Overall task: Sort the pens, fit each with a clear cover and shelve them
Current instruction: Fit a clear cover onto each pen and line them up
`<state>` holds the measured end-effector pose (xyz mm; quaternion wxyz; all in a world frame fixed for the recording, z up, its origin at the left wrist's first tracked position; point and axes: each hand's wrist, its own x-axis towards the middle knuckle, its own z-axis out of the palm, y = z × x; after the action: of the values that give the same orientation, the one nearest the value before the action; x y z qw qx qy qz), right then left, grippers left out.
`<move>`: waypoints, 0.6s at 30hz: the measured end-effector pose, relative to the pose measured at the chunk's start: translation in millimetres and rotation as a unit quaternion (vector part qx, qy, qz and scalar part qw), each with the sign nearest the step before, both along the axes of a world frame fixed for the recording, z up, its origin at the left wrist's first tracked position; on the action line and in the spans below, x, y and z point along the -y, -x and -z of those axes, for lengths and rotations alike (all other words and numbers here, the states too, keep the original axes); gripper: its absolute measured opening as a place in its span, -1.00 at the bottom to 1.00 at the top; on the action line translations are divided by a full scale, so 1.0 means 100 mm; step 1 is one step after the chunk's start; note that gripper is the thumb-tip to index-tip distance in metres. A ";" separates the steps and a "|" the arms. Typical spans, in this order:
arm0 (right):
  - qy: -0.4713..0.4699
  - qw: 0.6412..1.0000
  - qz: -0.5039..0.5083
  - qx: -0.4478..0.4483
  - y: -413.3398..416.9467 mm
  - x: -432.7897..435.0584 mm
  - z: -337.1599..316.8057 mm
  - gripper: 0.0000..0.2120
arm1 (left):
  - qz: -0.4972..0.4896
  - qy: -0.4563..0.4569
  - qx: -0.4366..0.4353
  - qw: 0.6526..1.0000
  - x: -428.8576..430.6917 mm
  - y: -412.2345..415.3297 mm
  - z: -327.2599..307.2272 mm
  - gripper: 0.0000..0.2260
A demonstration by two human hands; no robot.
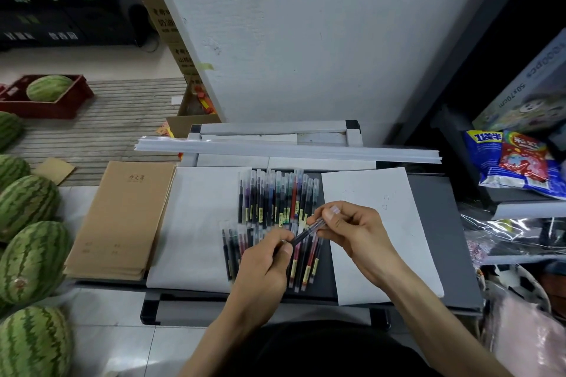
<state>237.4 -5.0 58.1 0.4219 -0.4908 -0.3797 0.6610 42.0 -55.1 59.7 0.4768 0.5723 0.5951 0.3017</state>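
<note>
My left hand grips the slim dark pen by its barrel; my right hand pinches the clear plastic cover at its tip, keeping both aligned above the rows of coloured pens on the grey desk.

Left hand and right hand pinch, fingers curled, nearly touching.

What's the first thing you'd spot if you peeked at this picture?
Right in the middle, a left hand and a right hand hold one pen between them, over rows of coloured pens lying on the grey table. Along the left edge sit big striped watermelons.
</note>
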 end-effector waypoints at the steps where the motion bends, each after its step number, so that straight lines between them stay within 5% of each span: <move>1: 0.006 1.000 -0.003 0.005 0.01 0.01 0.02 -0.82 | -0.001 0.008 0.006 1.000 -0.01 0.00 0.01 -0.82; 8: 0.015 1.000 -0.004 -0.001 0.03 -0.01 0.07 -0.69 | 0.016 0.092 0.050 0.994 -0.10 -0.03 0.06 -0.79; 13: 0.016 1.000 -0.005 0.000 0.05 -0.06 0.10 -0.75 | -0.025 0.126 0.163 0.978 -0.15 -0.18 0.01 -0.77; 18: -0.004 0.987 -0.011 0.160 0.10 -0.05 0.28 -0.75 | -0.032 0.130 0.081 0.988 -0.23 -0.30 0.19 -0.79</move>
<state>227.3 -0.2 29.7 0.3504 -0.5840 -0.4507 0.5771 71.9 -31.6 40.6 0.5835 0.4599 0.6069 0.2823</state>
